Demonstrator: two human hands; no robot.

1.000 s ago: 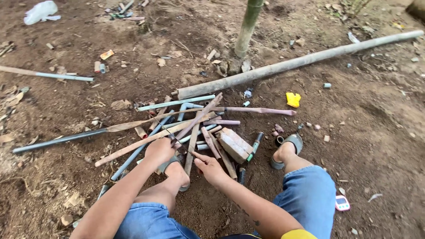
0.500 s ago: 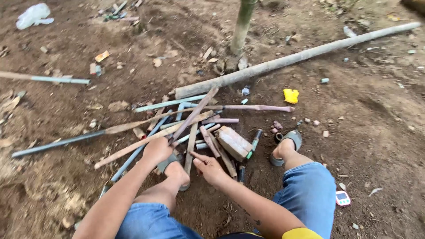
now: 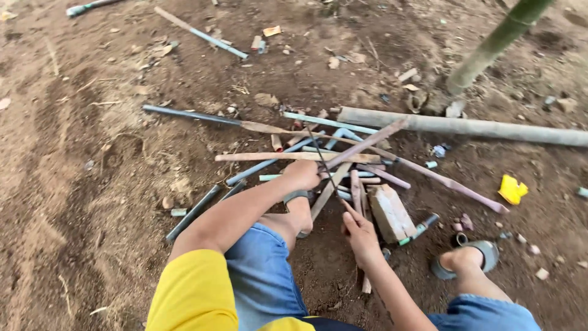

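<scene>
Your left hand [image 3: 303, 175] rests on pile of sticks and pipes [image 3: 343, 165], fingers curled; whether it holds one, cannot tell. Your right hand [image 3: 360, 230] closed around thin dark rod [image 3: 324, 164], which stands slanted up over pile. Wood block [image 3: 392, 211] lies just beside right hand, on bare ground [image 3: 92, 184]. Long grey pipe [image 3: 465, 127] lies behind pile. Judging from this: sticks are gathered in one heap but lie crossed and loose, nothing tied or sorted yet.

Right of my grip lies a wooden block [image 3: 392, 211]; beyond it, a yellow scrap [image 3: 512, 189]. A long grey pipe [image 3: 465, 127] lies ahead, a green bamboo stem [image 3: 496, 43] rising behind it.
</scene>
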